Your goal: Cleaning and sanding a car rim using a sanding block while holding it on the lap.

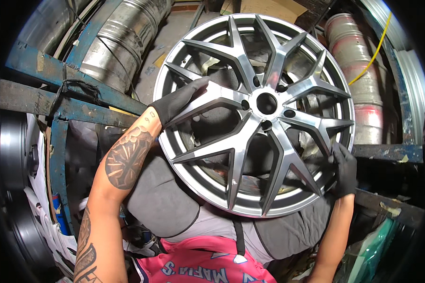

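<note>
Our left grip (pixel 179 101), gloved in black, was closed on the left edge of the silver-and-dark wheel (pixel 273 80), and our right grip (pixel 345 172), gloved alike, was curled on its lower right edge. We had the wheel face-up over our lap, partly covering our grey trousers (pixel 163 205). Below showed our pink shirt (pixel 203 252); beyond, a blue metal frame (pixel 38 63), a silvery drum (pixel 115 52) and a red-stained drum (pixel 347 47).
</note>
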`<state>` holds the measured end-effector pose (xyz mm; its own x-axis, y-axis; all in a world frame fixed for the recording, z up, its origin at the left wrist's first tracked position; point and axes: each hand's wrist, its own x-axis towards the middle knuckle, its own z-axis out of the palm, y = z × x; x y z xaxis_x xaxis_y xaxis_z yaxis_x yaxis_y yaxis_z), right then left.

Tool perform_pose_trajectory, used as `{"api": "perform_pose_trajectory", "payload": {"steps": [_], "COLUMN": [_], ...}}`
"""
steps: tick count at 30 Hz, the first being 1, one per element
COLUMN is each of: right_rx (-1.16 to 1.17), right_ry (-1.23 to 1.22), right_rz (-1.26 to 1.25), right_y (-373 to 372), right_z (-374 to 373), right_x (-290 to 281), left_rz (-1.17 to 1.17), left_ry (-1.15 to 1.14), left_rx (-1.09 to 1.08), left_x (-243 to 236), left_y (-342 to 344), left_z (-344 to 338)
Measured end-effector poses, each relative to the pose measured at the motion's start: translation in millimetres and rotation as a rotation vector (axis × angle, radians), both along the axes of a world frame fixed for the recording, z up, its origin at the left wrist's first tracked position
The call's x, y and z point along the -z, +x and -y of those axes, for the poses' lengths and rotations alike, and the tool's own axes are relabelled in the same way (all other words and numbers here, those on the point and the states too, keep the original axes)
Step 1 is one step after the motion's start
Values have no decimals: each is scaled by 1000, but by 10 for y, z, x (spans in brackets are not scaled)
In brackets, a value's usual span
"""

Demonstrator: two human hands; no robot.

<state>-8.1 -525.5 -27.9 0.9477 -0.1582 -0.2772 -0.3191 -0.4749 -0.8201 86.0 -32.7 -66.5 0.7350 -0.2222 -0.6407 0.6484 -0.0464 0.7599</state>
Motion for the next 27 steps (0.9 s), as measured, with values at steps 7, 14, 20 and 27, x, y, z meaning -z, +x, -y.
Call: {"api": "perform_pose_trajectory", "payload": {"steps": [7,14,20,27], "right_rx": [179,148,151,13], "right_ry": [-231,-332,55,275], "right_rz": [152,383,277,197], "right_y": [718,1121,826,-97], "right_z": [600,922,510,204], "right_x": [394,615,255,99], "left_rz": [35,-142,-154,-253], "left_ry": [-276,-272,-218,-136], "left_rx": [-65,-314,-206,-23], "left_x": [91,151,122,29], "left_y": [-219,-695,-702,-678], "left_z": [158,535,422,407]}}
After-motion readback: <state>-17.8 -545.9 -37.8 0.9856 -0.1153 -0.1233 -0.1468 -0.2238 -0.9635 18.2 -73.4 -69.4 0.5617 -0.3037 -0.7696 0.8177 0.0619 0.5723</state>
